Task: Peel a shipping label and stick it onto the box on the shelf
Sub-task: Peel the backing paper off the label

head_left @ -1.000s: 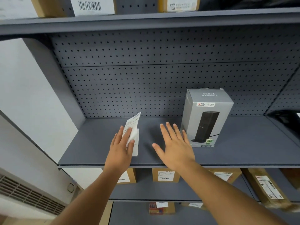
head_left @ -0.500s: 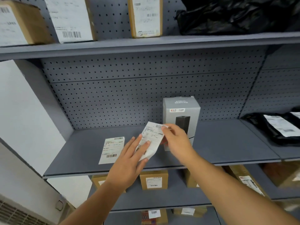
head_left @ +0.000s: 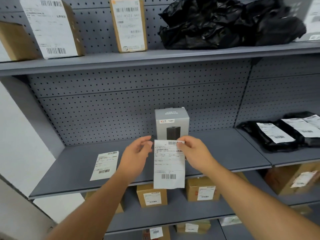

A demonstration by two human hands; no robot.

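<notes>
Fingertips (head_left: 181,142) of the right hand (head_left: 194,154) pinched on the top right corner of the white printed shipping label (head_left: 169,164), sheet hanging upright, face toward the camera. Left hand (head_left: 136,156) loosely open just beside the label's left edge, fingers curled and blurred, apparently empty; half a second ago flat against the sheet, now off it. Label now carried by the right hand alone, square and vertical rather than tilted. Probably ready for peeling from its backing; whether any backing has come away, impossible to tell. Small grey cardboard box with a black tower printed on it (head_left: 171,121) directly behind the label's upper edge, upright at the back of the grey metal shelf (head_left: 225,153), unlabelled so far. Second white label sheet (head_left: 105,165) flat on the shelf, left of the hands.
</notes>
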